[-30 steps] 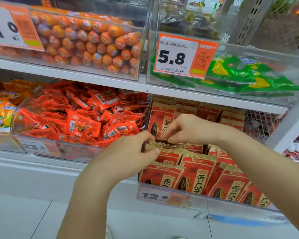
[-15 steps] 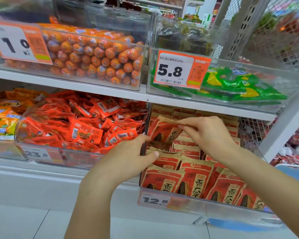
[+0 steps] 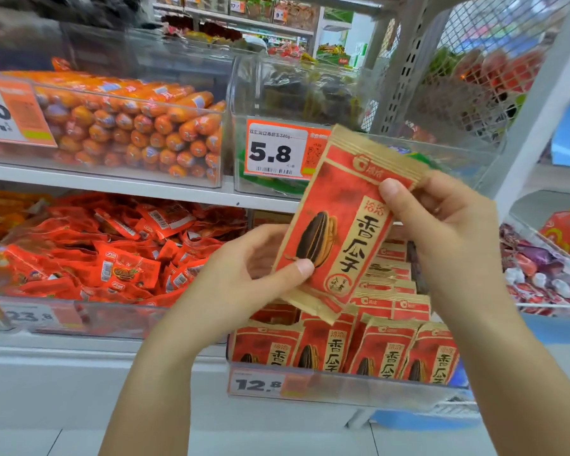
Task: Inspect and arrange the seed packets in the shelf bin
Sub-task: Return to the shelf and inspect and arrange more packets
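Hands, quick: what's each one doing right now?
Left hand: pinches the lower end of the seed packet.
Right hand: grips the same packet's upper right edge.

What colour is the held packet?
Red with tan edges, dark seed picture, on the packet; head view.

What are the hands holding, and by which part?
One seed packet: left hand pinches its lower left edge, right hand its upper right edge.

The held seed packet [image 3: 343, 222] reads 香瓜子; price tags show 5.8 [image 3: 273, 153] and 12.8 [image 3: 259, 385].
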The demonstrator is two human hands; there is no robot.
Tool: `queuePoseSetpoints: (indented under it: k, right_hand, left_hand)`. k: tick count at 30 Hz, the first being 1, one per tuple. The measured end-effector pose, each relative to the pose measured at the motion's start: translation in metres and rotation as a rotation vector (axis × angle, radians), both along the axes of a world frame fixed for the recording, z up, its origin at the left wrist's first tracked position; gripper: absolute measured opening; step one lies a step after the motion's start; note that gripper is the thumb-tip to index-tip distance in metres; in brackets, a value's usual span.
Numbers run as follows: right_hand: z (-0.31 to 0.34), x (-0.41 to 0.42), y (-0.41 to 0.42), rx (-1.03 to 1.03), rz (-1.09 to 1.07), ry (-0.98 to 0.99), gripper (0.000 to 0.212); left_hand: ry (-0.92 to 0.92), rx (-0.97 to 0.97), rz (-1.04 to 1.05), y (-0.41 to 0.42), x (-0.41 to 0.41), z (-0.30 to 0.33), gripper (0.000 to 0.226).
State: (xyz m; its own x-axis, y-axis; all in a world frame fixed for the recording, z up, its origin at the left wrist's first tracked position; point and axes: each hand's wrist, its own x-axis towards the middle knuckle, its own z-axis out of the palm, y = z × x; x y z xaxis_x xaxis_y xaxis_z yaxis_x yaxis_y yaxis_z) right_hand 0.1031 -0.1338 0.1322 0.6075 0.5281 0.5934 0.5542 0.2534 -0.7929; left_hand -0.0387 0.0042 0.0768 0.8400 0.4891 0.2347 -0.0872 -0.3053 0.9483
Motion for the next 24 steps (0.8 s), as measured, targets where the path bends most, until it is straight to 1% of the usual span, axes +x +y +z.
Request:
queuePoseSetpoints:
  k: [1,3,5,7,9,12,15,17,21,24]
  right_hand:
    - [-0.003,-0.001,-0.002,-0.035,-0.009,0.029,0.012]
    - [-0.013,-0.002,-0.003,-0.079,-0.025,0.113,0.004]
    - [-0.024,-0.001,-0.003,-0.094,-0.043,0.242,0.013]
    - [-0.032,-0.001,-0.004,-0.104,-0.047,0.332,0.02]
    - [-0.037,-0.001,-0.008,-0.146,-0.021,0.365,0.018]
    - [-0.041,-0.004,-0.013,-0.202,0.06,0.327,0.016]
    - [-0.049,-0.007,-0.015,-0.214,0.141,0.386,0.015]
    - [-0.058,-0.009,-0.016,-0.203,0.166,0.447,0.019]
    - [-0.06,-0.007,-0.013,-0.188,0.164,0.532,0.04]
    - [-0.058,-0.005,-0.014,-0.169,0.182,0.566,0.039]
  left_hand:
    - [0.018,-0.001,-0.044,-0.003,0.001,0.002,0.034]
    - [0.057,-0.044,-0.101,-0.01,0.004,0.003,0.037]
    - [0.1,-0.117,-0.115,-0.016,0.007,0.002,0.045]
    - [0.129,-0.145,-0.109,-0.019,0.008,-0.001,0.047]
    - [0.135,-0.157,-0.1,-0.023,0.008,-0.005,0.043]
    - [0.132,-0.161,-0.061,-0.026,0.006,-0.013,0.042]
    - [0.064,-0.233,0.013,-0.029,0.006,-0.017,0.043]
    - [0.017,-0.273,0.076,-0.031,0.009,-0.018,0.043]
    - [-0.069,-0.263,0.134,-0.036,0.016,-0.018,0.042]
    - [-0.145,-0.272,0.175,-0.042,0.021,-0.018,0.05]
